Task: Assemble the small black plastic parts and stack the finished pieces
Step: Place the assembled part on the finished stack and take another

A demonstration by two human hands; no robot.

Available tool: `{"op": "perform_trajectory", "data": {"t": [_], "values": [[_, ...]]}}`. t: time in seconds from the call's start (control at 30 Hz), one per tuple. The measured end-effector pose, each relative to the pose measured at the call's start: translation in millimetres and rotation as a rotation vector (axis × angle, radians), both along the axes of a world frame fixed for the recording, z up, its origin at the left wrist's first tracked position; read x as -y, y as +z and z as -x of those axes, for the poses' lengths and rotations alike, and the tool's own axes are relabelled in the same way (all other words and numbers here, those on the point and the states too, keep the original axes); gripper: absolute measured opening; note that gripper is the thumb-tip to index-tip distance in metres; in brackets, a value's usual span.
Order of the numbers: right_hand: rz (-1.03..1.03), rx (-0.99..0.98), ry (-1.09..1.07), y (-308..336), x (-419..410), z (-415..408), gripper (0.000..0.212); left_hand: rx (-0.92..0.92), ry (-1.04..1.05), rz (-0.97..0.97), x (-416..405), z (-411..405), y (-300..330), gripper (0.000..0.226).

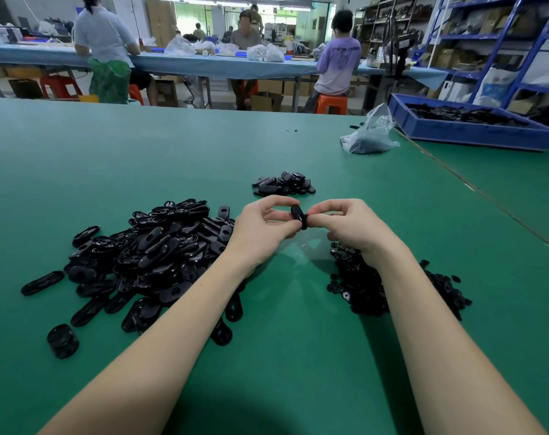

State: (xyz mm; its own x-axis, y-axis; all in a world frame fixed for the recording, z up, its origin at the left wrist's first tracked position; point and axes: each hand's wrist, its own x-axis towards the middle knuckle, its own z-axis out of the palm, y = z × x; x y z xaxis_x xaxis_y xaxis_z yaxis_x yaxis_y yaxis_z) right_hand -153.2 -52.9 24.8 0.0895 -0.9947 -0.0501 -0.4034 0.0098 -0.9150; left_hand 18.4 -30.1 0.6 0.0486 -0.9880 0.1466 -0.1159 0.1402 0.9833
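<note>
On the green surface (78,158), at far left, a lone black part (62,340) is seen lying apart from the rest. Just right of it, a large heap of oval shells (147,252) is spread out, with strays at its near edge. The left hand (260,233) is raised above the surface to the right of that heap, its wrist over the heap's edge; its grip is closed by thumb and curled fingers on one end of a small black piece (299,216). The piece is held tilted between both hands, off the surface, at centre. Beyond the hands, a small pile of finished pieces (284,183) is noted, well apart from the large heap. The right hand (351,227) is pinched on the piece's other end, fingers curled. Under and beside the right wrist, a heap of small round parts (361,287) is partly hidden by the forearm; a metal-looking centre is visible on a few. Further back and right, a clear plastic bag (368,136) with dark contents is seen resting on the surface, and beyond it a blue bin (461,133) filled with black parts. In the background, seated persons are seen at a long blue table (188,65).
</note>
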Motion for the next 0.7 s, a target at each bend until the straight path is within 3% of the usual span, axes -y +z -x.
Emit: {"op": "perform_trajectory", "data": {"t": [0.2,0.3,0.7], "values": [[-0.023,0.064,-0.014,0.6,-3.7,3.8,0.011,-0.039,-0.031,0.009,-1.4,2.5,1.4,0.032],[-0.011,0.047,-0.041,1.9,-2.5,3.9,0.021,-0.040,-0.057,-0.005,-1.5,1.1,1.3,0.027],[0.012,-0.014,-0.086,3.9,-2.0,-1.8,0.022,0.029,-0.040,-0.020,-0.9,-0.6,1.5,0.026]]}}
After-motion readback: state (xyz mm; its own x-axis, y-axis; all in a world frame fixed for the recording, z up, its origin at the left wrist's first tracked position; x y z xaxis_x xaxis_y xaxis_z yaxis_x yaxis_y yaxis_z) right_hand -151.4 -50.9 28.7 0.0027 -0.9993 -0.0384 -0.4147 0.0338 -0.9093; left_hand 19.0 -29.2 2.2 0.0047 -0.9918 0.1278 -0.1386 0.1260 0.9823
